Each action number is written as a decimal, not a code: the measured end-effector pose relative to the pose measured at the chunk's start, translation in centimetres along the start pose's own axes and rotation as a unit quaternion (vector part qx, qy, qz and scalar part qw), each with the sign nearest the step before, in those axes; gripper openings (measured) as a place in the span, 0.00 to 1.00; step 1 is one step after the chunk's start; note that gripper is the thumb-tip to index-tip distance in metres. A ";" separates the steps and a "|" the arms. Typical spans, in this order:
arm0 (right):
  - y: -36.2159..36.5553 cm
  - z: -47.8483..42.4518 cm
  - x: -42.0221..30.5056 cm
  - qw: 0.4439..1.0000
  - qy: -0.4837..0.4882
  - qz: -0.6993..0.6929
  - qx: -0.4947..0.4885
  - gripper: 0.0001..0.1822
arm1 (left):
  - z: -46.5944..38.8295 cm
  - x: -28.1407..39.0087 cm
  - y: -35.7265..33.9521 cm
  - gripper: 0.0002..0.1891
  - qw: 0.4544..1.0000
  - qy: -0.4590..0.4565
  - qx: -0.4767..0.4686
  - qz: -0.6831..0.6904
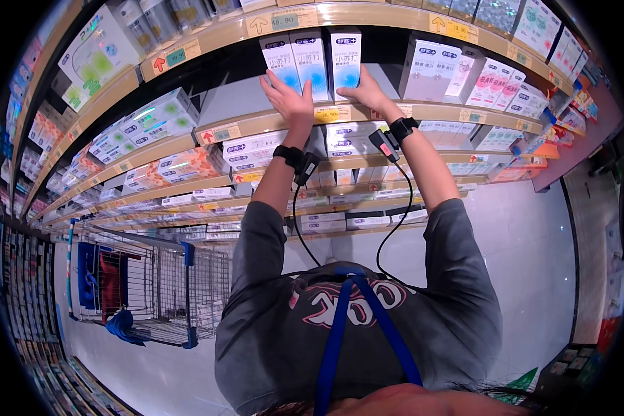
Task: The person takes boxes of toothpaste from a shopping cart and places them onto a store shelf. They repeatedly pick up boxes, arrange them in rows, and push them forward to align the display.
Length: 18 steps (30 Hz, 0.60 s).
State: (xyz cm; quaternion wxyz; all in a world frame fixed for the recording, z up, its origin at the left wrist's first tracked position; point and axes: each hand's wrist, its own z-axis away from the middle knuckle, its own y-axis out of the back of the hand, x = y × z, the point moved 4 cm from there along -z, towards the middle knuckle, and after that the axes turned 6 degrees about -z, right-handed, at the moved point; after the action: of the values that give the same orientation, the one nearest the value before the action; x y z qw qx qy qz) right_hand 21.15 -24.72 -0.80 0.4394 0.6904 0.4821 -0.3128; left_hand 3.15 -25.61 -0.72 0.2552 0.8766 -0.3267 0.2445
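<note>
Three upright white-and-blue cartons stand on a shelf in front of me. My right hand (pixel 366 93) grips the right carton (pixel 346 57) by its lower right side, with the thumb across its front. A narrow dark gap separates it from the middle carton (pixel 310 60), which stands against the left carton (pixel 279 54). My left hand (pixel 291 100) is before these two, fingers spread and thumb up against the middle carton's front. Whether its fingertips touch the left carton I cannot tell. Each wrist wears a black strap with a cabled module.
Price tags line the shelf edge (pixel 270 122). Pale cartons (pixel 429 70) stand right of my right hand. Flat-lying cartons (pixel 255 148) fill the shelf below, and another shelf edge (pixel 338 15) runs above. A wire shopping cart (pixel 156 291) stands on the floor at left.
</note>
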 end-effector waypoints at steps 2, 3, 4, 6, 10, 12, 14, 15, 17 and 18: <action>0.0 0.1 0.0 1.000 0.013 0.024 0.000 0.41 | 0.4 0.3 -0.3 0.41 0.999 -0.036 0.002 -0.002; -0.1 0.1 -0.3 1.000 0.012 0.006 -0.012 0.41 | 0.8 0.7 -0.2 0.40 0.997 -0.077 0.010 -0.006; -0.2 0.2 -0.6 1.000 0.011 -0.011 -0.023 0.41 | 1.1 1.0 -0.2 0.39 0.993 -0.119 0.019 -0.010; 0.1 0.6 -1.5 0.998 -0.020 -0.048 -0.035 0.40 | 1.9 2.3 -0.5 0.37 0.976 -0.216 0.004 0.001; 2.3 -1.1 1.3 0.964 -0.088 -0.249 -0.013 0.36 | 3.3 4.8 -1.5 0.28 0.926 -0.374 -0.045 0.004; 2.6 -2.1 2.0 0.961 -0.071 -0.266 -0.014 0.34 | 3.8 5.4 -2.4 0.25 0.914 -0.399 -0.073 0.019; 2.4 -2.8 2.8 0.951 -0.087 -0.298 0.011 0.27 | 4.0 5.4 -3.1 0.26 0.908 -0.413 -0.056 -0.041; 2.8 -3.4 3.8 0.943 -0.107 -0.313 0.016 0.25 | 4.2 5.7 -3.4 0.26 0.904 -0.419 -0.049 -0.068; 3.6 -5.1 7.1 0.926 -0.151 -0.345 0.028 0.23 | 4.6 6.4 -3.6 0.29 0.906 -0.413 -0.067 -0.068; 3.9 -5.9 8.4 0.929 -0.151 -0.338 0.032 0.25 | 4.6 6.7 -3.8 0.29 0.904 -0.417 -0.070 -0.065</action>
State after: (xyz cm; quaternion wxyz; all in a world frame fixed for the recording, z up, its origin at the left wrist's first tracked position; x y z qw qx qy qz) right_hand 27.67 -16.68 -4.33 0.3529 0.4453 0.6042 -0.5587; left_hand 11.49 -28.91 -1.26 0.1720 0.8975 -0.3623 -0.1835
